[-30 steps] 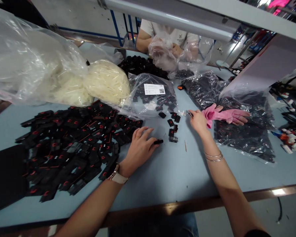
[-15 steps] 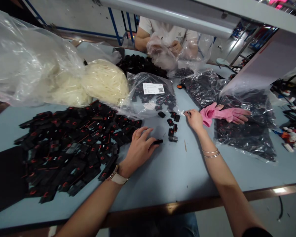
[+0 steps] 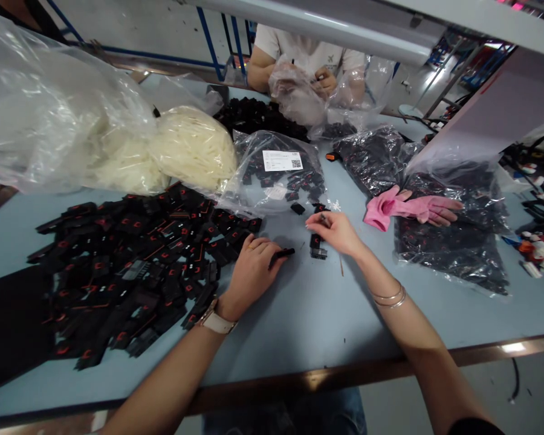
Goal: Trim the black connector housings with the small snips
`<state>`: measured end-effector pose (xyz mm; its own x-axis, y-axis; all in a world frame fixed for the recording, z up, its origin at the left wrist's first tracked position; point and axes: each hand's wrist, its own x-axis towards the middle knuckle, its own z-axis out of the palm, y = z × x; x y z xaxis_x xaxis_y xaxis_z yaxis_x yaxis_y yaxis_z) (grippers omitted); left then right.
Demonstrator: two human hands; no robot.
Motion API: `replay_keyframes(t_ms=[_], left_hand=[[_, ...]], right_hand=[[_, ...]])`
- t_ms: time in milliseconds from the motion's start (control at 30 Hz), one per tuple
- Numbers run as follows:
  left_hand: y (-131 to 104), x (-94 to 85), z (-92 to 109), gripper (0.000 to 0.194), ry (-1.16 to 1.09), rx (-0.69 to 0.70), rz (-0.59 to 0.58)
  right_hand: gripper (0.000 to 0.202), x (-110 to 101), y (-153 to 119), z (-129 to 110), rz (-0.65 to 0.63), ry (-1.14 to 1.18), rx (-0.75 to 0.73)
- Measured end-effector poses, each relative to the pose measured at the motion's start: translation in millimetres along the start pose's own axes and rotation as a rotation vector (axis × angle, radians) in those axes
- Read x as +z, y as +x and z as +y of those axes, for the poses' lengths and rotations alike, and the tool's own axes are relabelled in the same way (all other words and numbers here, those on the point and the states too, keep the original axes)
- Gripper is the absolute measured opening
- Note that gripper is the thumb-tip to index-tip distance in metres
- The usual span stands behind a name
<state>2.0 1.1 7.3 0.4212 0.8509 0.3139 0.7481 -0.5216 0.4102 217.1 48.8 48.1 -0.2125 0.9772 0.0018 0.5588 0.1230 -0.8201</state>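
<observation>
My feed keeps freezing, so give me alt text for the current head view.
The left hand holds a black part; the right hand, near loose black pieces, pinches a small dark item, identity unclear. A heap of black, red-marked parts lies on the left, a labelled clear bag beyond the hands.

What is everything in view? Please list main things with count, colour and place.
Table: one, blue-grey, beneath
Black pieces: many, black with red, heaped left
Black panel: one, black, lower left
Clear bags: count unclear, pale-yellow contents, upper left
Labelled bag: one, clear, centre
Dark-filled bags: at least two, black, right
Glove: one or two, pink, right
Small parts: several, white and orange, far right
Co-worker: one, white shirt, across table
Left hand: one, bare, centre-left, holding black piece
Right hand: one, bare, centre, holding dark item
Watch: one, pale strap, left wrist
</observation>
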Motion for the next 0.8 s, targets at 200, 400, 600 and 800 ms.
replay_keyframes(t_ms=[200, 400, 600, 800], left_hand=[[0, -1.1, 2, 0.013, 0.005, -0.049, -0.009], [0, 1.6, 1, 0.014, 0.022, -0.071, 0.024], [0, 1.7, 2, 0.016, 0.053, -0.052, 0.031], [-3, 3.6, 4, 0.015, 0.1, -0.026, 0.018]], right_hand=[[0.017, 26, -19, -29, -0.233, -0.283, -0.164], [0.019, 34, -20, -22, -0.262, -0.408, -0.21], [0.022, 42, -21, -15, -0.264, -0.476, -0.228], [0.025, 43, -28, -27, -0.27, -0.556, -0.162]])
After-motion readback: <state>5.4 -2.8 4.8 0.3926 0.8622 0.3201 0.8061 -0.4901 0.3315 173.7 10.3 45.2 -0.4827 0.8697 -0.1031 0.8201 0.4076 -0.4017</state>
